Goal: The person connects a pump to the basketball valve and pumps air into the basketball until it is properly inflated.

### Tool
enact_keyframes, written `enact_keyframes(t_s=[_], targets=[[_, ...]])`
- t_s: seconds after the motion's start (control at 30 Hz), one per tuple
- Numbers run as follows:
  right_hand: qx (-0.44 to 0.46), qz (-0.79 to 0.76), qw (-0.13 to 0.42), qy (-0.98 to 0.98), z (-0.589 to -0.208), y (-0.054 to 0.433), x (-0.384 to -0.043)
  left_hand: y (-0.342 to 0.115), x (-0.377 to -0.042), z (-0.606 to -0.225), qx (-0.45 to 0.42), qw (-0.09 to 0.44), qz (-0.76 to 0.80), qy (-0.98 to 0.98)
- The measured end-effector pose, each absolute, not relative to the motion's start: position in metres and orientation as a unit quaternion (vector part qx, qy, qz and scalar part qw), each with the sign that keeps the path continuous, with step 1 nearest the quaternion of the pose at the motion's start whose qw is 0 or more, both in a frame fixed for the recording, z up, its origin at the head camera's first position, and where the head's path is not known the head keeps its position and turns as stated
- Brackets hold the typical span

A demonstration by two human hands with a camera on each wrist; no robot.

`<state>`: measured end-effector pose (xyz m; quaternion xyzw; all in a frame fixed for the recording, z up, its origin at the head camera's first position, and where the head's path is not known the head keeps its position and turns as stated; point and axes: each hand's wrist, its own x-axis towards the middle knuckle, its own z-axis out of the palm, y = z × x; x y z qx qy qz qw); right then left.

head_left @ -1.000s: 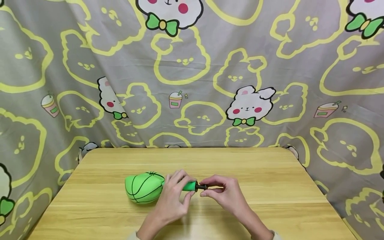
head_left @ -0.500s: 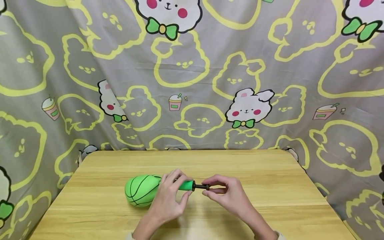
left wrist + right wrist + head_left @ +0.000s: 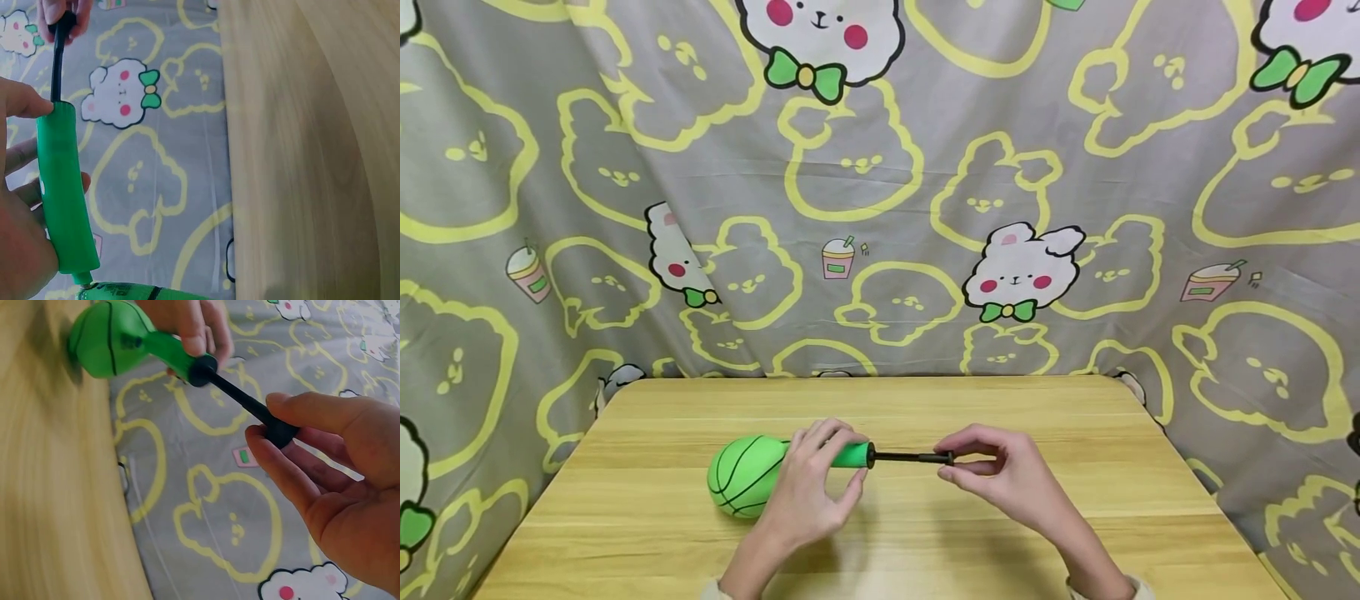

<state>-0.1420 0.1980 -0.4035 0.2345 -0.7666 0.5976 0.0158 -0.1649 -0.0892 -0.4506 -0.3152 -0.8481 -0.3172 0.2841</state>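
A green ball [image 3: 741, 477] with black basketball lines lies on the table at the left, its shape somewhat slack. Joined to it is a hand pump [image 3: 62, 187] with a green barrel; in the left wrist view the nozzle end meets the ball. My left hand [image 3: 808, 483] grips the barrel, hiding much of it in the head view. From the barrel's right end a black rod [image 3: 898, 457] sticks far out. The thumb and fingers of my right hand [image 3: 1011, 475] pinch the black handle [image 3: 279, 432] at the end of that rod.
Under the hands is a light wooden table [image 3: 625, 542]. A grey curtain [image 3: 880, 225] with yellow outlines and white rabbit faces hangs behind it and along both sides.
My right hand has drawn the pump's handle to the right, so much more of the black rod shows. My left hand has shifted slightly left with the barrel. The ball looks rounder.
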Motion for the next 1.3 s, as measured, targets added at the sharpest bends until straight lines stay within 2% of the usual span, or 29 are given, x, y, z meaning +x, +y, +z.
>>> enact_keyframes(t_s=[0.7,1.3], targets=[[0.243,0.577,0.028,-0.779,-0.398,0.217,-0.146,-0.080,-0.163,-0.455,-0.322,0.271,-0.307,-0.854],[0.232,0.609,0.057,-0.757,-0.428,0.169,-0.147,-0.069,-0.158,-0.460,-0.341,0.288,-0.286,-0.848]])
